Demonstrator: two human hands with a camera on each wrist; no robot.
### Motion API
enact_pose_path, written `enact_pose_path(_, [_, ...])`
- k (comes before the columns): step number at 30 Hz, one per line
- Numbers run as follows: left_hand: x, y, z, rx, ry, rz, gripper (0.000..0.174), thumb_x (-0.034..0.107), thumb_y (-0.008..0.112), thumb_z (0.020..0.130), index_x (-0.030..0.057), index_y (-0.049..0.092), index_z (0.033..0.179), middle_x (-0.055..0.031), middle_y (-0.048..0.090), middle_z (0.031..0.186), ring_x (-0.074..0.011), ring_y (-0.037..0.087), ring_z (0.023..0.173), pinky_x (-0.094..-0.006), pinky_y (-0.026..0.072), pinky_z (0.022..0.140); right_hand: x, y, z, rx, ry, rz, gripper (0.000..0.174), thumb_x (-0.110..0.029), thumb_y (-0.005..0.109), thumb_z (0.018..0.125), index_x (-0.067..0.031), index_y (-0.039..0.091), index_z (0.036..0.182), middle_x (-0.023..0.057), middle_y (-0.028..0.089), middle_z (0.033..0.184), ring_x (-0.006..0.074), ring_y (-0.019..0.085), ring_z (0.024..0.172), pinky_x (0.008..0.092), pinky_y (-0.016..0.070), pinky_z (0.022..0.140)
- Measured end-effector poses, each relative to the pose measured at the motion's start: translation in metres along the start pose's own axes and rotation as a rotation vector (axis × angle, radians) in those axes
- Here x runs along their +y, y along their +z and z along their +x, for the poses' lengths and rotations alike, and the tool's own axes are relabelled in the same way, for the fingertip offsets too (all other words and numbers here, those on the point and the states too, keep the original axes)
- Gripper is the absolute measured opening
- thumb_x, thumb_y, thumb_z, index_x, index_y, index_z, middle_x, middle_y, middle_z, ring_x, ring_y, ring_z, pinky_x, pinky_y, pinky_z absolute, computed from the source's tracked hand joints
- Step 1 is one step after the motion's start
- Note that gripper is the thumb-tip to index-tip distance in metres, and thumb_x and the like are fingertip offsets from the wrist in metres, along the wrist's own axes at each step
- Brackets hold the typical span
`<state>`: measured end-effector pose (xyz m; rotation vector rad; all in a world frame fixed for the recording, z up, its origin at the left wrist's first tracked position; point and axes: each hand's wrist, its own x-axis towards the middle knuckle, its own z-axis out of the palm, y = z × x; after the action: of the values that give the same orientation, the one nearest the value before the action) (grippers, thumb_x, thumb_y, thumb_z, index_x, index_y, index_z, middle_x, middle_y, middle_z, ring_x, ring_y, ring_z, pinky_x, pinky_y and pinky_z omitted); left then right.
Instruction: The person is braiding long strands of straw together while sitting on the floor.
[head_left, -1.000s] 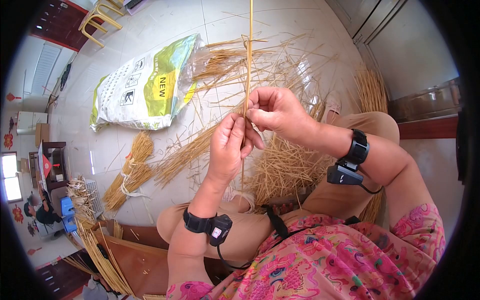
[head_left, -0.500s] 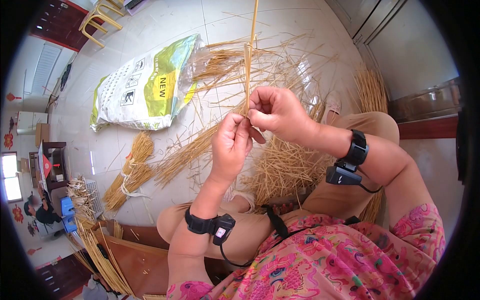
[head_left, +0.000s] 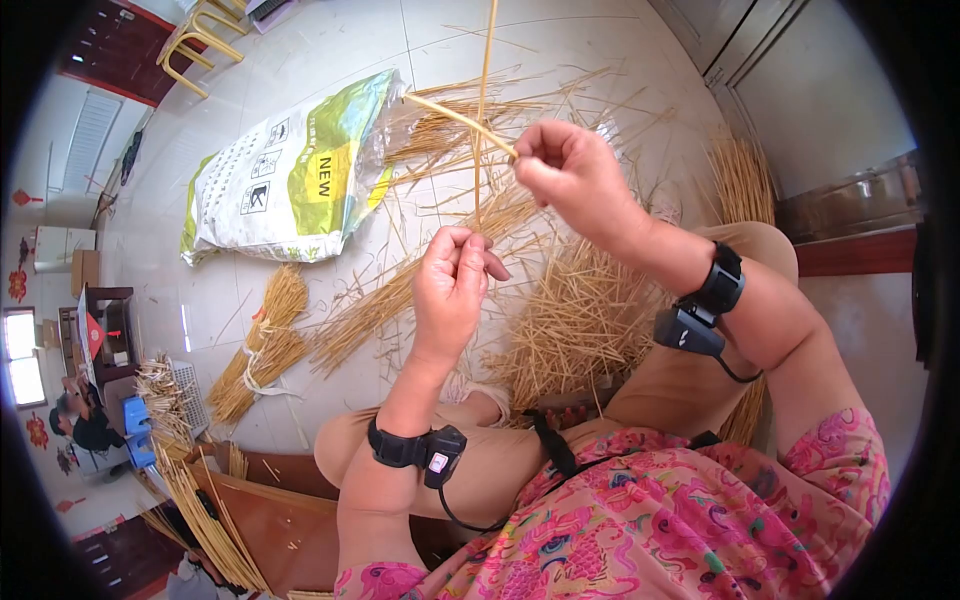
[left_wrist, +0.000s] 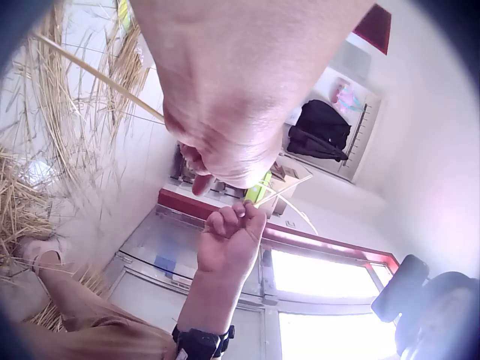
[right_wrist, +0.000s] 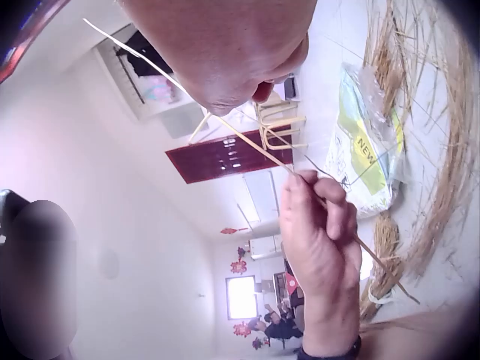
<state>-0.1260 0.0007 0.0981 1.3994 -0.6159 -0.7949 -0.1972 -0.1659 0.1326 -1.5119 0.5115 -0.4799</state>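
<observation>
My left hand (head_left: 448,290) pinches a long, thin straw stalk (head_left: 485,75) between thumb and fingers, and the stalk runs away from me past the top of the head view. Up and to the right of it, my right hand (head_left: 580,185) pinches a shorter straw piece (head_left: 455,118) that points left and crosses over the stalk in this view. The right wrist view shows the stalk (right_wrist: 247,139) passing through the left hand (right_wrist: 319,232), its thin lower end (right_wrist: 397,281) sticking out below. In the left wrist view the right hand (left_wrist: 232,244) has curled fingers.
Loose straw (head_left: 575,330) lies heaped between my feet and scattered over the tiled floor. A white and green bag (head_left: 270,180) lies left of it, near a tied straw bundle (head_left: 262,345). Another bundle (head_left: 740,180) leans by the metal door. A person (head_left: 85,415) is at far left.
My right hand has moved up and right, away from my left hand, taking the shorter straw piece off the stalk's side. The left hand has stayed nearly in place with the stalk.
</observation>
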Motion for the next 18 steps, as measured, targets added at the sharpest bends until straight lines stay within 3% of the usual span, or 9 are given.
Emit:
enact_pose_path(4, [-0.006, -0.004, 0.000, 0.051, 0.047, 0.121, 0.014, 0.014, 0.047, 0.095, 0.0025, 0.052, 0.089, -0.0085, 0.062, 0.067, 0.0001, 0.034, 0.046, -0.0153, 0.0272, 0.042, -0.008, -0.024, 0.024, 0.189, -0.067, 0.001, 0.007, -0.008, 0.059, 0.081, -0.0015, 0.058, 0.077, -0.0009, 0.055, 0.063, 0.0042, 0.048, 0.053, 0.0184, 0.0392, 0.047])
enact_pose_path(7, [-0.009, -0.009, 0.000, 0.098, 0.044, 0.244, 0.015, 0.014, 0.049, 0.094, 0.0012, 0.054, 0.089, -0.0074, 0.062, 0.068, -0.0014, 0.042, 0.050, -0.0167, 0.0342, 0.046, -0.016, -0.047, 0.042, 0.346, -0.154, 0.136, 0.008, -0.008, 0.059, 0.081, -0.0011, 0.058, 0.078, -0.0011, 0.053, 0.062, 0.0047, 0.048, 0.052, 0.0186, 0.0387, 0.046])
enact_pose_path(10, [-0.016, -0.017, 0.002, 0.151, 0.116, 0.424, 0.013, 0.011, 0.051, 0.092, -0.0002, 0.057, 0.090, -0.0069, 0.062, 0.069, -0.0067, 0.053, 0.057, -0.0214, 0.0428, 0.054, -0.022, -0.068, 0.056, 0.458, -0.195, 0.221, 0.007, -0.007, 0.058, 0.082, 0.0001, 0.057, 0.082, 0.0026, 0.055, 0.068, 0.0062, 0.049, 0.051, 0.0197, 0.0380, 0.044])
enact_pose_path(13, [-0.014, -0.041, 0.007, 0.232, 0.239, 0.855, 0.009, 0.010, 0.055, 0.087, 0.0018, 0.059, 0.088, -0.0094, 0.062, 0.074, -0.0204, 0.059, 0.065, -0.0301, 0.0461, 0.060, -0.031, -0.093, 0.067, 0.577, -0.245, 0.250, 0.008, -0.007, 0.057, 0.083, 0.0009, 0.056, 0.084, 0.0062, 0.056, 0.073, 0.0081, 0.050, 0.050, 0.0211, 0.0384, 0.043])
enact_pose_path(18, [-0.001, -0.096, 0.016, 0.326, 0.318, 0.970, 0.009, 0.009, 0.054, 0.087, 0.0017, 0.059, 0.090, -0.0131, 0.061, 0.083, -0.0282, 0.059, 0.074, -0.0352, 0.0465, 0.067, -0.037, -0.131, 0.074, 0.757, -0.257, 0.298, 0.008, -0.008, 0.057, 0.083, 0.0002, 0.055, 0.083, 0.0069, 0.056, 0.072, 0.0114, 0.051, 0.050, 0.0234, 0.0399, 0.043])
